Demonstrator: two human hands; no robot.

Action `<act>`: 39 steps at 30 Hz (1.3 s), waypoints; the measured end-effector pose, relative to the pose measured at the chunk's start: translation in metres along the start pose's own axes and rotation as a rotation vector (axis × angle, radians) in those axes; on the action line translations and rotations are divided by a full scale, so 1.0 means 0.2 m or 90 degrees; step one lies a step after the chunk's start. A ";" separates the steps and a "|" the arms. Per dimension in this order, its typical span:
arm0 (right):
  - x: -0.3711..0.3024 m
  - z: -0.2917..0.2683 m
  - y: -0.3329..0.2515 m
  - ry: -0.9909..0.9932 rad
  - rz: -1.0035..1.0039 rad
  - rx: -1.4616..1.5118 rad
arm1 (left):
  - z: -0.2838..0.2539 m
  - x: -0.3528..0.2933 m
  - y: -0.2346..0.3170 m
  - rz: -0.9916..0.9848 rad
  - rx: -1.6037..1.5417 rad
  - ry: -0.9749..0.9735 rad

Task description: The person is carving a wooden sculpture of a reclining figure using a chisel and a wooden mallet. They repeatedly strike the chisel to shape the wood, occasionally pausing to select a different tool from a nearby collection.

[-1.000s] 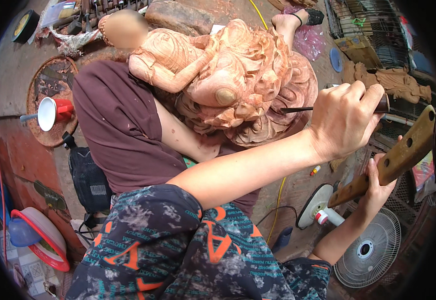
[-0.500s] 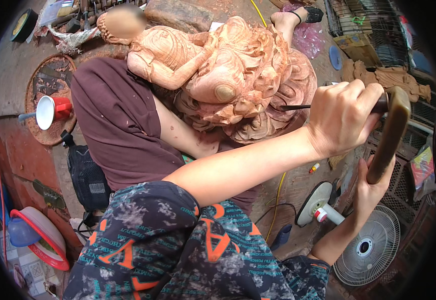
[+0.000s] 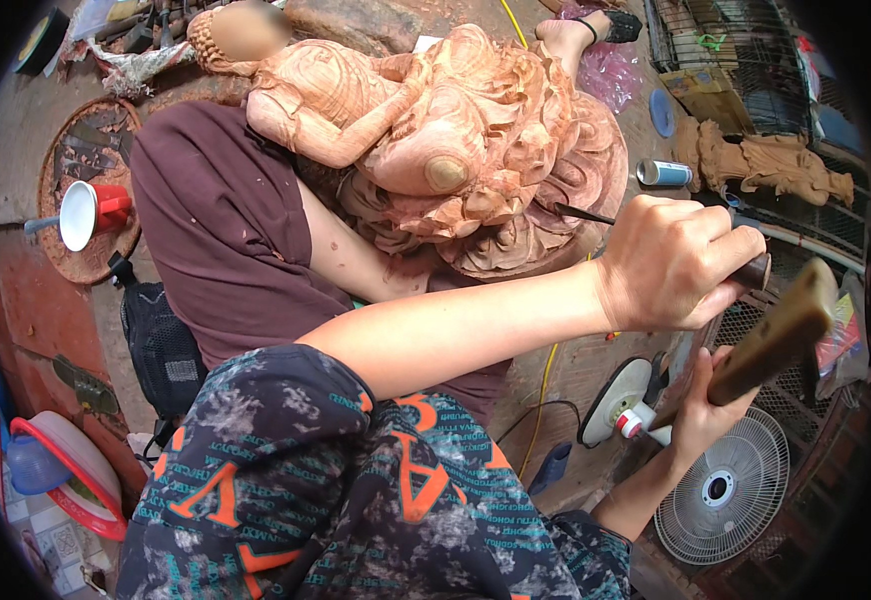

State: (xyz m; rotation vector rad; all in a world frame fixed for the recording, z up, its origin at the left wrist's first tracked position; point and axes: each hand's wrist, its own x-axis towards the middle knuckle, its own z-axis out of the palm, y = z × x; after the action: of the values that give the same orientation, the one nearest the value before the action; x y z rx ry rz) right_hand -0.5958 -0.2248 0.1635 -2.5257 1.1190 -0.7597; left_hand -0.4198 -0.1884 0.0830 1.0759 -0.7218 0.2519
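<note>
There's the wooden statue [image 3: 456,140], a pale reddish carving of a figure lying across the person's lap, all deep folds and curling petals around a rounded base. The left hand [image 3: 678,262] is wrapped tight round the chisel [image 3: 596,216], its dark blade tip right at the rim of the base. The right hand [image 3: 701,408] grips the mallet [image 3: 778,335], a plain brown wooden block, which hangs just under the chisel's handle end. Half a second back that mallet stood upright beside the left fist; now it lies tilted and lower. The statue sits a touch further down in view than before. On the floor below, a white fan [image 3: 724,490] and a grinder [image 3: 624,402]; off to the left, a red cup [image 3: 96,212].
</note>
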 end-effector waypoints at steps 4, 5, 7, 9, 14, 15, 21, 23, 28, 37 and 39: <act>-0.05 0.04 -0.02 0.005 -0.043 -0.041 | -0.02 -0.01 0.00 0.001 -0.008 -0.030; -0.07 0.06 -0.01 0.008 -0.067 -0.085 | -0.02 -0.01 0.00 0.001 -0.012 -0.044; -0.11 0.04 0.03 0.004 0.041 0.066 | -0.03 -0.02 0.01 0.004 -0.018 -0.054; -0.11 0.04 -0.01 0.022 -0.004 0.027 | -0.03 -0.03 0.02 0.011 -0.028 -0.058; -0.18 0.06 0.00 0.029 -0.026 -0.037 | -0.09 -0.06 0.01 0.051 -0.060 -0.101; -0.20 0.05 0.00 0.036 -0.032 -0.060 | -0.11 -0.07 0.01 0.062 -0.073 -0.107; -0.29 0.08 0.00 0.016 -0.028 -0.067 | -0.13 -0.11 0.02 0.105 -0.108 -0.134; -0.28 0.11 -0.03 0.098 -0.081 -0.017 | -0.14 -0.11 0.01 0.111 -0.104 -0.145; -0.36 0.12 0.01 0.056 -0.023 -0.035 | -0.16 -0.13 0.01 0.130 -0.112 -0.162; -0.38 0.18 0.00 0.111 -0.067 -0.036 | -0.18 -0.16 -0.01 0.161 -0.125 -0.204; -0.40 0.21 -0.01 0.177 -0.055 -0.012 | -0.18 -0.16 -0.02 0.165 -0.132 -0.199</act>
State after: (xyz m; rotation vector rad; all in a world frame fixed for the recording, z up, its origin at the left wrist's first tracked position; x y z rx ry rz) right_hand -0.6154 -0.1622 0.1013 -2.5527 1.1084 -1.1576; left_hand -0.4276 -0.1538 0.0498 0.8310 -1.1461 0.2253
